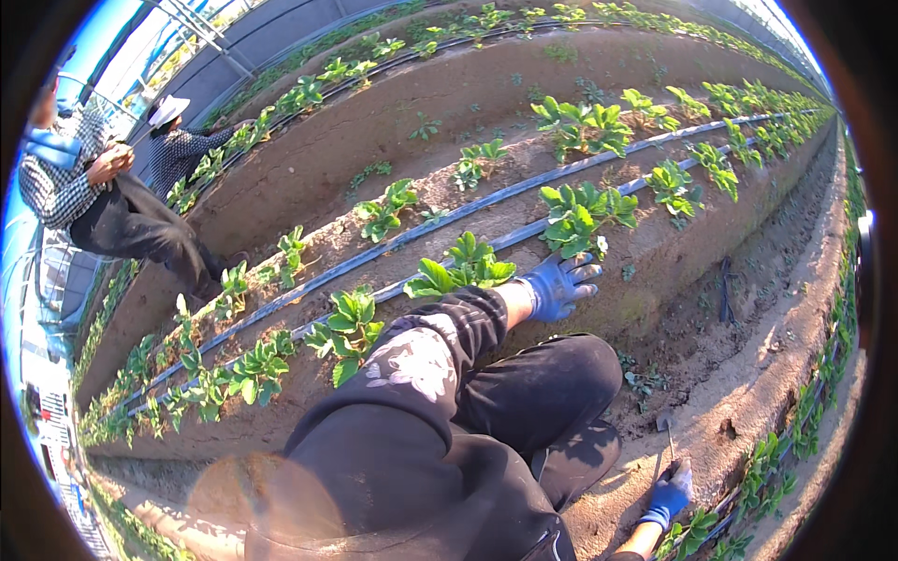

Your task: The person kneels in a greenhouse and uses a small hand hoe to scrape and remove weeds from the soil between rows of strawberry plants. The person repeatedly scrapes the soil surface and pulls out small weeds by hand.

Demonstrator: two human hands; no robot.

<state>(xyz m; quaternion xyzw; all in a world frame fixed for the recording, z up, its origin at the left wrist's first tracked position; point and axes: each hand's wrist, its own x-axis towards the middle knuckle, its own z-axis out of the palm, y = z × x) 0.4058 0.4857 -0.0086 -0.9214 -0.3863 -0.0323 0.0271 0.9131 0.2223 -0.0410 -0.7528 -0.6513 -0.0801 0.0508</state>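
My left hand (559, 287), in a blue-grey glove, rests with spread fingers on the edge of a raised soil bed. Its fingertips are just below a strawberry plant (577, 217) that bears a white flower (602, 244). Nothing shows in its grasp. At the lower right, my right hand (675, 484), also in a blue glove, is closed around a small hand tool (666, 424) with a thin shaft and a small metal head. That tool is above the sunlit side of the neighbouring bed. A leafy strawberry plant (463, 266) grows beside my left forearm.
Two drip irrigation lines (421, 228) run along the bed between strawberry rows. A furrow (701, 350) with weeds lies beside my knees, with a dark strip (725, 294) in it. One person (105, 175) stands at the left; another in a white hat (179, 144) bends over a farther bed.
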